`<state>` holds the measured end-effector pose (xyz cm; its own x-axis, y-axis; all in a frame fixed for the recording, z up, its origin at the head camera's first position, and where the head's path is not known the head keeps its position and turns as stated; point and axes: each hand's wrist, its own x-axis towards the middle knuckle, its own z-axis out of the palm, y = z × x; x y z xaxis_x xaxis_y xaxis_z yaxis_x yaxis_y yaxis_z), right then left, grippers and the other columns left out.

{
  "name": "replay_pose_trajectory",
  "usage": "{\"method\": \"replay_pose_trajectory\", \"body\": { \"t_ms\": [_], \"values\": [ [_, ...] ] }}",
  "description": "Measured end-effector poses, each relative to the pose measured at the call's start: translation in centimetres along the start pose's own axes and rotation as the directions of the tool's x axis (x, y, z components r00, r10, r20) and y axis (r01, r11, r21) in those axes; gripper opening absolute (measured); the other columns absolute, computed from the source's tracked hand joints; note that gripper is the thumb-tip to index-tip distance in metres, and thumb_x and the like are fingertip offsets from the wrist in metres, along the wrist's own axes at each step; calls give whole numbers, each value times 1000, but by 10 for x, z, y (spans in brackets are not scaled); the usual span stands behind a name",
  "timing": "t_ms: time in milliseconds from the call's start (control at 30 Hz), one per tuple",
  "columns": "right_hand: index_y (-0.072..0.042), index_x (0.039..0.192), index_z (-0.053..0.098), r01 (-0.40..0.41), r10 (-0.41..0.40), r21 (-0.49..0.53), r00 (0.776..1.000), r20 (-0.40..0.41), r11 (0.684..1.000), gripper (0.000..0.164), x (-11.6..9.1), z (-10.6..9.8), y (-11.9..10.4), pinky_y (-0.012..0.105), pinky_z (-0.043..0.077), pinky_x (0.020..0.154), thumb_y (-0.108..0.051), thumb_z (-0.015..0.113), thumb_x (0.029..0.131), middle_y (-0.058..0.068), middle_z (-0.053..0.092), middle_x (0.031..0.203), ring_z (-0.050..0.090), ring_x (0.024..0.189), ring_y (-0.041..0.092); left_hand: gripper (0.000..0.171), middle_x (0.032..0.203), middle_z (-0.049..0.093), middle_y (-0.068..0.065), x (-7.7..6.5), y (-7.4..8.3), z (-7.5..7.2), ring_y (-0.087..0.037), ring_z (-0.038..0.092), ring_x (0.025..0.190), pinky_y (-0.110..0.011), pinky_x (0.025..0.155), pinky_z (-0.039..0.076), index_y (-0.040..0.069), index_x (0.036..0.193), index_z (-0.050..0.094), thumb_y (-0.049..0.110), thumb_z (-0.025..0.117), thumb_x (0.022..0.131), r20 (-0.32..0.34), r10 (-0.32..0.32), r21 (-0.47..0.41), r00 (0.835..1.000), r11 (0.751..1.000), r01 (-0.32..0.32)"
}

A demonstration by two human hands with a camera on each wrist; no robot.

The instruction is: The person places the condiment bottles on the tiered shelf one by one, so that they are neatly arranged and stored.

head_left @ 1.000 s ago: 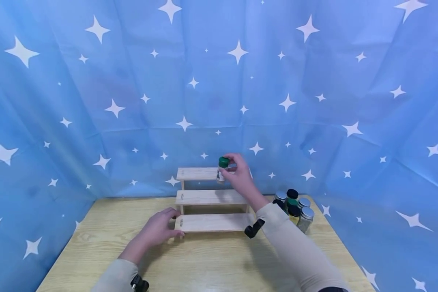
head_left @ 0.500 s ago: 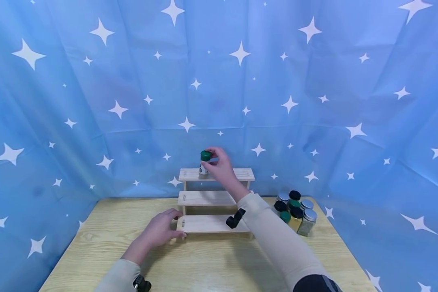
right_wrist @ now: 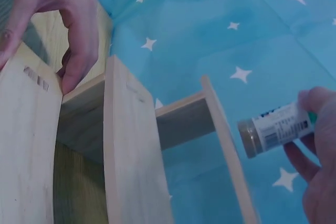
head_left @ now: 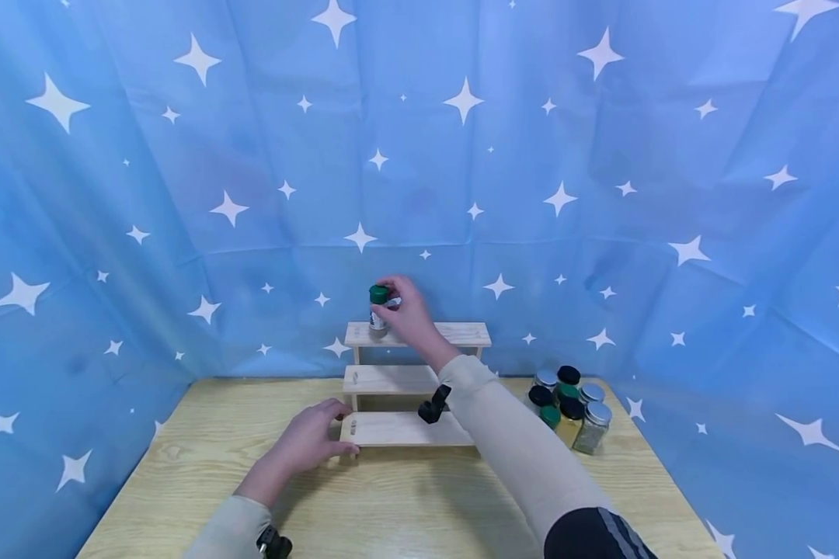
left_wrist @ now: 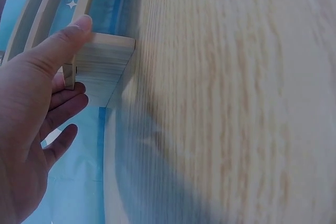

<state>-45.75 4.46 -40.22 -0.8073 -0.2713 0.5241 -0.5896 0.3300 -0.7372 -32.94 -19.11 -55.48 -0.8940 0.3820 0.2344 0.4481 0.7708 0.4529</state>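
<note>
A three-tier wooden shelf rack point(head_left: 405, 429) stands at the back of the table. My left hand point(head_left: 306, 436) grips the left end of its lowest board, thumb in front and fingers behind, as the left wrist view also shows. Between thumb and fingers, my right hand point(head_left: 412, 317) pinches a small spice jar point(head_left: 377, 318) with a green cap near its top. The jar is upright over the left part of the top board. In the right wrist view, the white-labelled spice jar point(right_wrist: 278, 129) has its base close to that board point(right_wrist: 223, 129).
Several spice jars with black, green and silver lids stand grouped right of the rack, among them a clear one point(head_left: 591, 436) and a yellow one point(head_left: 568, 432). A blue star-patterned curtain point(head_left: 419, 171) hangs behind the wooden table point(head_left: 363, 505).
My right hand has carried the spice jar leftward from the rack's middle to the left part of the top board. The left hand has kept its hold on the lowest board.
</note>
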Motion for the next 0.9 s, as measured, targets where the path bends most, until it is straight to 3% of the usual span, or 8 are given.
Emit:
{"method": "replay_pose_trajectory", "body": {
  "t_ms": [267,433,667,800,900],
  "values": [
    [-11,141,60,30,-29,-33,999,17,999,42,-7,6,11,35,66,94,-10,80,104,8,61,135,64,116,23,66,122,72,-1,0,5,0,-28,72,114,-52,99,62,9,134,73,45,97,84,8,9,-19,1000,1000,-9],
    [-9,150,56,21,-21,-18,1000,16,1000,52,-10,7,14,37,66,96,-10,80,104,9,62,134,66,117,24,65,123,72,-1,0,6,1,-29,72,114,-52,99,61,9,135,73,43,97,85,9,7,-25,1000,1000,-7],
    [-16,162,44,-108,107,25,994,35,994,73,-16,5,17,40,63,103,-15,84,101,8,64,129,68,118,24,65,123,72,0,1,7,2,-29,71,115,-52,100,61,10,135,73,44,97,85,19,-8,-31,1000,999,8],
    [-15,164,40,-162,162,99,987,14,982,77,-23,1,15,46,58,111,-20,85,101,11,61,137,65,127,30,67,126,72,-1,0,6,1,-30,71,117,-53,103,61,10,136,72,43,98,84,11,-22,-40,1000,999,22],
    [-11,165,36,-159,164,141,986,-30,977,81,-33,-4,14,50,55,115,-20,85,101,18,57,145,62,133,35,69,127,72,-1,-2,4,0,-29,71,118,-53,104,60,10,137,72,43,98,83,-1,-41,-30,999,999,41]
  ]
}}
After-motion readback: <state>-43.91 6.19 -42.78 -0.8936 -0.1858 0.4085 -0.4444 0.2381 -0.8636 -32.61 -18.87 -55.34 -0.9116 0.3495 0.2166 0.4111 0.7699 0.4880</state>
